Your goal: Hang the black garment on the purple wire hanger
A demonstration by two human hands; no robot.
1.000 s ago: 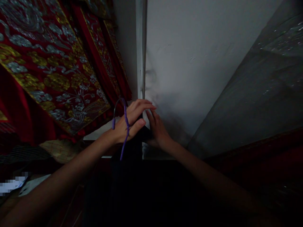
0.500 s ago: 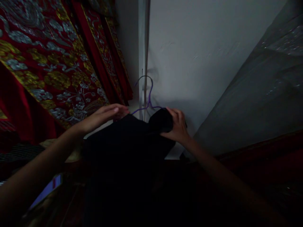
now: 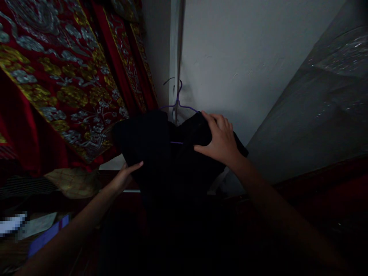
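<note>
The dark garment point(image 3: 184, 161) hangs on a purple hanger point(image 3: 178, 102) at the centre of the head view, in front of a pale panel point(image 3: 244, 46) and its narrow upright strip point(image 3: 174, 42). Its long axis runs roughly up and down the view: neckline and shoulders at the top, the body dropping towards the bottom edge, where its lower end is lost in darkness. The hanger's hook point(image 3: 180, 87) points upward, its free tip turned to the left across the strip; whether it bears on the strip I cannot tell. The hanger's lower bar shows inside the neckline.

The right hand point(image 3: 222, 140) grips the cloth at the right shoulder, fingers over the top and thumb on the front. The left hand point(image 3: 125, 175) is at the garment's left side, thumb against the front; its fingers are hidden, so how firm that grip is I cannot tell. A red embroidered cloth point(image 3: 77, 92) hangs to the left.
</note>
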